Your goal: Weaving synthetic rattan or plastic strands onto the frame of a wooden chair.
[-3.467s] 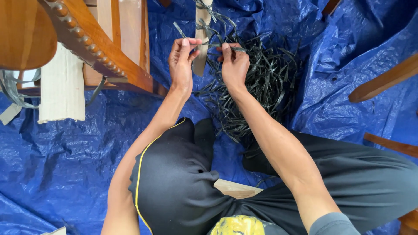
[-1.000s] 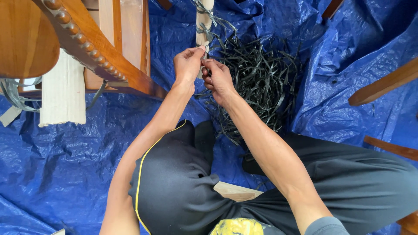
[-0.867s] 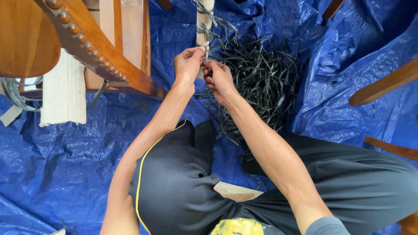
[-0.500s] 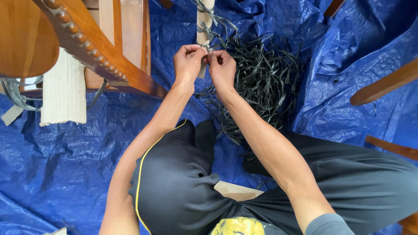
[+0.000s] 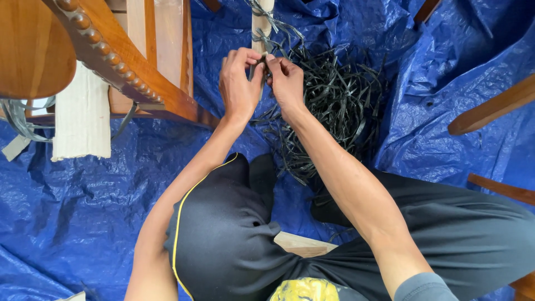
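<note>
My knees in dark shorts point(image 5: 234, 234) on blue tarp point(image 5: 72, 212), L hand point(image 5: 238, 83) & R hand point(image 5: 287, 82) together, fingertips pinching a black strip point(image 5: 262, 66), tangled strip pile point(image 5: 340, 106) just behind, wooden chair frame point(image 5: 139, 67) at left.

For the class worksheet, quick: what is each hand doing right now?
Left hand: fingers closed, pinching a dark strip.
Right hand: fingers closed on the same strip.

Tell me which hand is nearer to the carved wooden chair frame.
Left. The left hand is just right of the carved wooden chair frame; the right hand lies farther right, beyond it, over the black strips.
</note>
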